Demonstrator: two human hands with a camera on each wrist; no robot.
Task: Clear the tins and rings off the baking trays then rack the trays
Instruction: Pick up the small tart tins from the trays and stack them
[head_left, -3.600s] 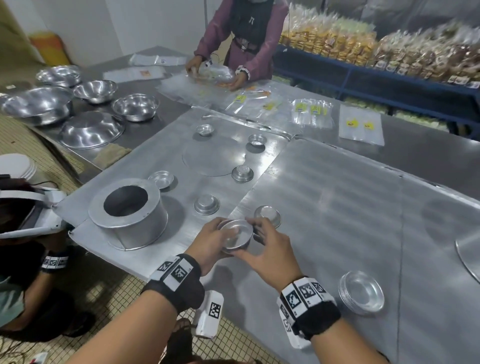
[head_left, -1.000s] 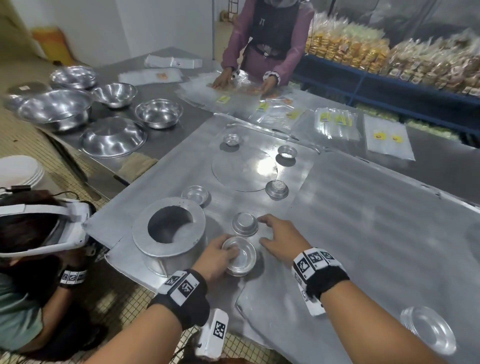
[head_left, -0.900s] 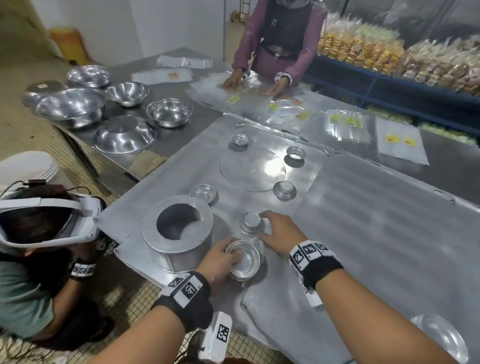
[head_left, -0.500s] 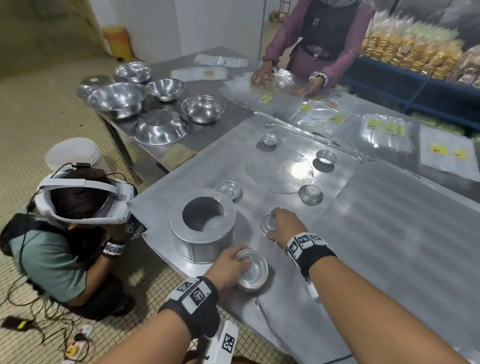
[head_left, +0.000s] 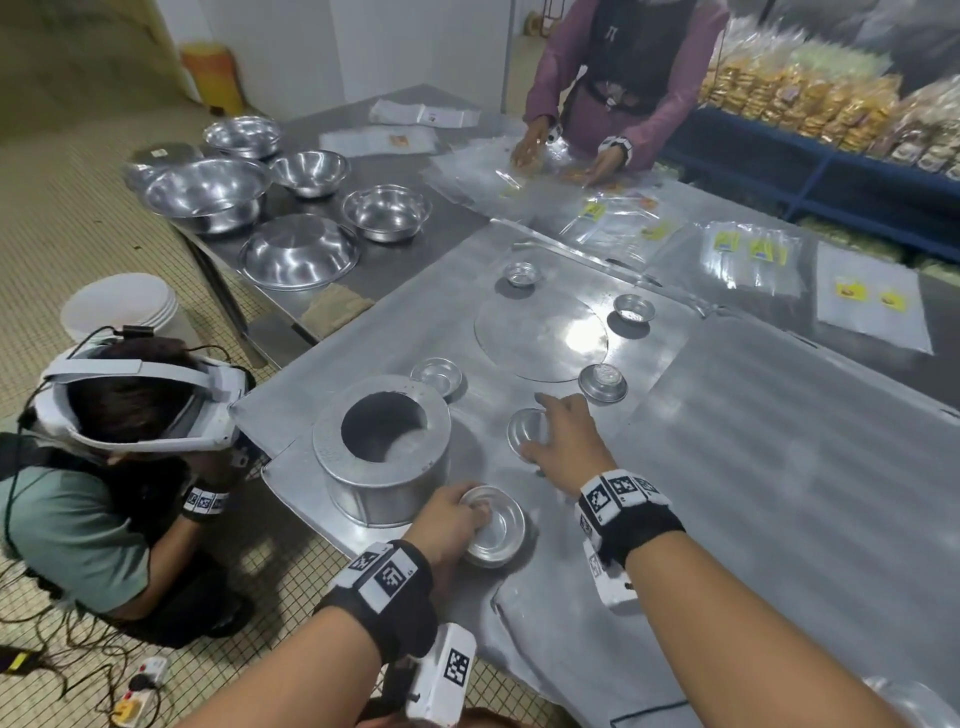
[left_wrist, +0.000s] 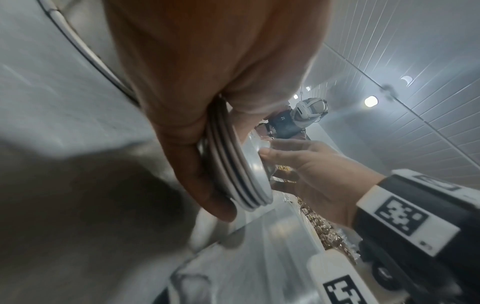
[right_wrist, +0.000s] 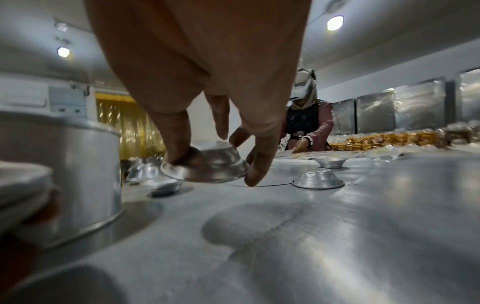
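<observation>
Broadly, working over two flat trays, laid edge to edge under both hands, so that small things can be gathered without lifting anything heavy. Just beside the left hand, on its far side, and to the left of the right hand: a tall ring, standing upright, probably kept for later because of needing a whole grip. Beyond the right hand, lying flat: a round disc.

Grasping with the left hand a stack of nested tins, thumb inside the top one, fingers underneath; several rims visible in the left wrist view. Held low and mouth up, most likely to receive the next tin.

Pinching with the right hand one tin, upside down, fingertips curled round its rim. Already off the tray and tilted. Gripped at the rim, it seems, because of the sloping, smooth wall.

Waiting further out: an upside-down tin just beyond the right hand, a second tin past the ring, a third and fourth well apart, beside the far side of the disc.

Regarding edges: tray border close behind the left hand, tiled floor below, so better to keep the stack inward. Bare metal between the hands, giving a short path for the tin. Wide open tray to the right of the right hand; only the ring crowding the left side.
</observation>
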